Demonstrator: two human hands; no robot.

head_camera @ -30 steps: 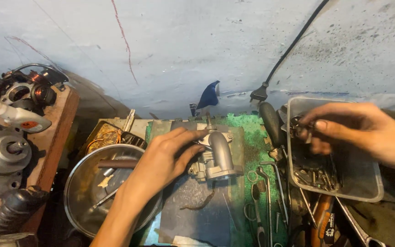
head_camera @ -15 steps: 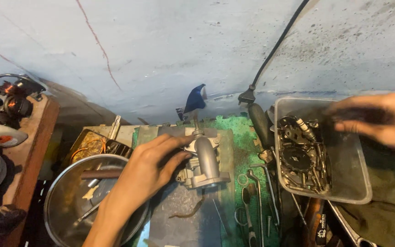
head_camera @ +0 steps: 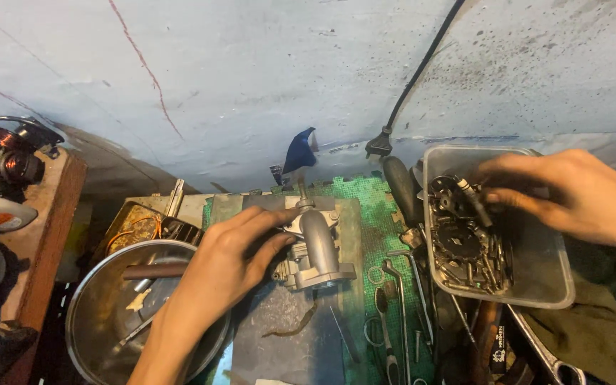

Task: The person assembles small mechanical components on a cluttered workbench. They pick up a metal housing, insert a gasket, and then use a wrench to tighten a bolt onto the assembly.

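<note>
1. A round steel bowl (head_camera: 101, 314) sits at the left, dull and dented.
2. The left hand (head_camera: 229, 267) rests its spread fingers on the left side of the cast grey metal part (head_camera: 315, 249), mid-surface on the green mat (head_camera: 376, 221); the part's curved tube runs away from the person.
3. The right hand (head_camera: 572, 192) pinches a small dark piece (head_camera: 473, 201) over the clear plastic tray (head_camera: 557, 281) of oily metal bits.

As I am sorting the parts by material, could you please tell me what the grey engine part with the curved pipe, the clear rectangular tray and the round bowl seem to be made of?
The grey engine part with the curved pipe, under the left hand, looks like cast metal, perhaps aluminium: matte silver-grey. The clear rectangular tray, where the right hand reaches, looks like translucent plastic. The round bowl looks like steel: shiny, reflective.
</note>
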